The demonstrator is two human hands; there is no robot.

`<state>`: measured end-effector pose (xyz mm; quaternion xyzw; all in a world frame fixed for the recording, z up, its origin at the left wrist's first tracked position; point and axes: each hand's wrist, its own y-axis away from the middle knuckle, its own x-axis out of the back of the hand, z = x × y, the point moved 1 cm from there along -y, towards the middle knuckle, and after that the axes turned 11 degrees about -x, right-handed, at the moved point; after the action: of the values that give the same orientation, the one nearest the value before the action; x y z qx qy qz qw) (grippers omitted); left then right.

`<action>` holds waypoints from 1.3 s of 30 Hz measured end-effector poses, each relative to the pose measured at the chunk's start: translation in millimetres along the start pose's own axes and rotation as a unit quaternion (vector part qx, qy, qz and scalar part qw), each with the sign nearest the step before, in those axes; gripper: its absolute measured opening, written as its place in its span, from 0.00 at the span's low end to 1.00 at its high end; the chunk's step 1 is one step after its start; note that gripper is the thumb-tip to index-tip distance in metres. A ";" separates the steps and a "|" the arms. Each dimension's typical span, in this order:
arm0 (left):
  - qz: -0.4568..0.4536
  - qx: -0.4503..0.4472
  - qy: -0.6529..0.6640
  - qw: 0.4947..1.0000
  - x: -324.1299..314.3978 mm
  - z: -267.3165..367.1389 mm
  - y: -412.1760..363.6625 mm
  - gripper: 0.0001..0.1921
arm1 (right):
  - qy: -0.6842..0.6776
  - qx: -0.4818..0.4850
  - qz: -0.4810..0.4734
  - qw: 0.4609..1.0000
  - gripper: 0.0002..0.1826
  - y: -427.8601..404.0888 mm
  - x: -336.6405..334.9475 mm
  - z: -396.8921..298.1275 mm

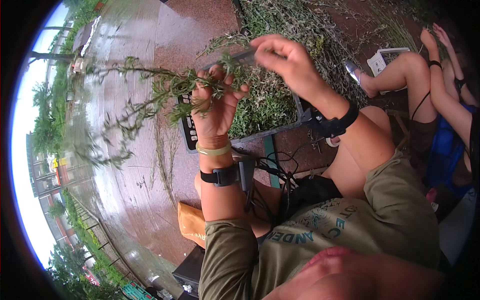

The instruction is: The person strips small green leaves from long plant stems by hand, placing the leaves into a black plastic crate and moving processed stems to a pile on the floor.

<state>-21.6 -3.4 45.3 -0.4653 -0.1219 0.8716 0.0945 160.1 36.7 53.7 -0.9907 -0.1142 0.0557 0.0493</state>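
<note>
My left hand (215, 101), palm up, has its fingers curled around leafy green stems (161, 88). The stems spread to the left over the wet ground, their ends blurred. To the right, my right hand (281, 56) is raised with its fingers bent, blurred; a speck of green shows by its fingers, but whether they hold it is unclear. Below both hands a dark plastic crate (262, 137) holds a heap of loose green leaves (266, 108). The left forearm partly covers the crate's near left corner.
Behind the crate lies a large pile of cut stems (300, 22). A co-worker's bare legs (407, 71) and hands are at the right, beside a white basket (377, 63). Black cables (279, 161) run below my wrists. An orange bag (190, 221) lies by my left arm.
</note>
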 end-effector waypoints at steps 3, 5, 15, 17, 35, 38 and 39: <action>0.021 -0.009 -0.027 0.999 4.9 7.5 2.9 0.11 | 0.047 0.044 0.038 0.997 0.10 -11.6 21.9 -8.2; 0.019 -0.010 -0.037 0.999 4.3 8.0 2.7 0.10 | 0.137 0.054 -0.001 0.989 0.09 -5.0 24.8 -16.3; -0.054 -0.027 0.039 0.997 -3.5 7.7 -1.1 0.10 | 0.173 0.043 -0.018 0.984 0.06 2.1 8.5 -11.3; -0.045 -0.032 0.057 0.997 -4.3 6.2 -1.0 0.09 | 0.213 0.108 0.020 0.971 0.05 6.7 5.6 -18.3; -0.054 -0.046 0.031 0.997 -9.0 -5.5 -0.5 0.11 | 0.281 0.264 0.026 0.923 0.05 20.6 -15.0 -29.2; -0.062 -0.046 0.016 0.997 -12.2 -6.6 -0.6 0.10 | 0.323 0.280 0.032 0.904 0.06 16.4 -12.1 -21.1; -0.060 -0.046 0.016 0.997 -12.2 -6.1 0.0 0.10 | 0.322 0.278 0.032 0.904 0.06 15.5 -11.1 -19.8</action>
<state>-9.8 -6.1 51.7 -0.4750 -0.1876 0.8503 0.1271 155.3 17.4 72.6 -0.9037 -0.0406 -0.2356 0.3553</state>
